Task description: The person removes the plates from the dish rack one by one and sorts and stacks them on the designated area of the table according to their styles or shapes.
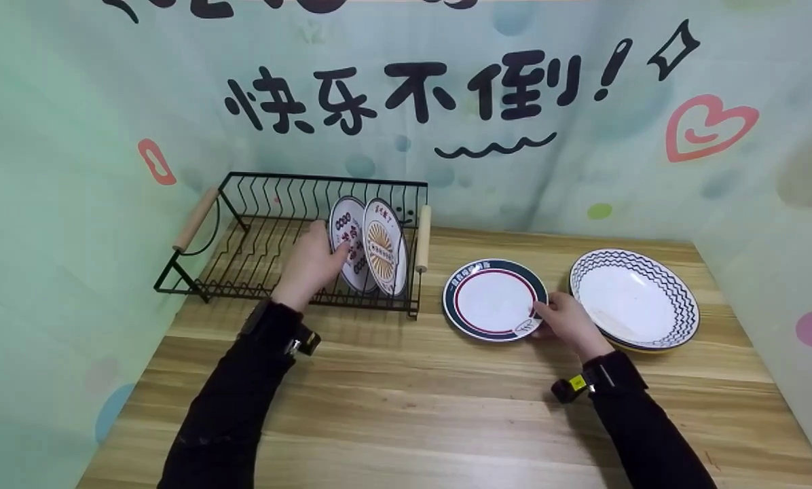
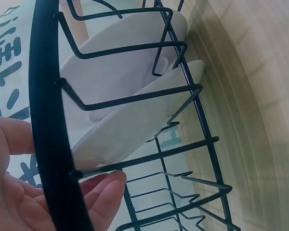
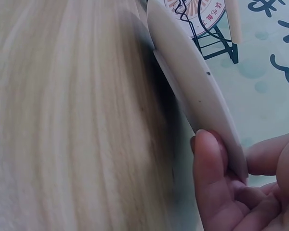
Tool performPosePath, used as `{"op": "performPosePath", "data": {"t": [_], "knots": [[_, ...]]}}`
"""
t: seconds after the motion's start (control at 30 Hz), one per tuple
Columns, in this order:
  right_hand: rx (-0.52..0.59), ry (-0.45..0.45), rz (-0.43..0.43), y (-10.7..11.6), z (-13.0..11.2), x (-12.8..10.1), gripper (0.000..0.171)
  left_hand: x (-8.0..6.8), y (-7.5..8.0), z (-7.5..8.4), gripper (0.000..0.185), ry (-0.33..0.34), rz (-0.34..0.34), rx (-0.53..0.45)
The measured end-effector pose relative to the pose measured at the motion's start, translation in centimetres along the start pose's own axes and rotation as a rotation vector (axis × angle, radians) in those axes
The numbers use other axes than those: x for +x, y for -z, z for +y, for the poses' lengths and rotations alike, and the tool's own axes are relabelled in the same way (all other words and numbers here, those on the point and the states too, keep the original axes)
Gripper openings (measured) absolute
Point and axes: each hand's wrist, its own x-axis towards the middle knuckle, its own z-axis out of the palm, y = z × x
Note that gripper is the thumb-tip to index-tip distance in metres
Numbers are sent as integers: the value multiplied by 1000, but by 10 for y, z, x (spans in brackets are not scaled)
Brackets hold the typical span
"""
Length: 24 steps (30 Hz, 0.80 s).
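**Two hands, two plates, one wire rack**

At the back-left corner of the wooden table (image 1: 406,407) stands a black wire dish rack (image 1: 256,204) with pale wooden handles at either end. Two printed plates stand on edge in its slots near the right end. The left hand (image 1: 309,266) reaches into the rack, its thumb and fingers closed on the rim of the nearer standing plate (image 1: 347,238); the second standing plate (image 1: 385,246), with a sunburst design, stands just beside it on the right.

From the left wrist view the same two plates show only their plain white, glossy undersides through the thin bars, and the fingers (image 2: 103,197) lie just under the lower plate's edge (whether they touch it there is not clear).

Toward the middle of the table lies a round plate with a dark blue rim (image 1: 494,299) and a red ring around a white centre. The right hand (image 1: 565,320) pinches its right edge. From the head view the plate seems nearly flat; the right wrist view shows that edge lifted off the wood, with a shadow beneath it, the thumb (image 3: 209,163) under the smooth cream-coloured underside and the other fingers on the far side of the rim.

Just beside it, toward the right edge of the table, rests a wider, deeper plate with a black zigzag border (image 1: 635,299), flat and untouched. The tabletop is light, streaky planking.
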Motion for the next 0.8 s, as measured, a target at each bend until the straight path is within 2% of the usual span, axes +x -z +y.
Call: {"op": "performPosePath", "data": {"t": [0.23, 0.47, 0.7, 0.8], "knots": [[-69, 2, 12, 0, -1, -4, 25, 2, 0, -1, 66, 18, -9, 9], [-152, 6, 39, 2, -2, -6, 30, 3, 0, 0, 59, 16, 9, 62], [-176, 4, 49, 3, -1, -9, 37, 5, -3, 1, 57, 20, -9, -10], [-182, 0, 50, 3, -1, -11, 39, 5, -4, 1, 60, 27, -13, -7]]}}
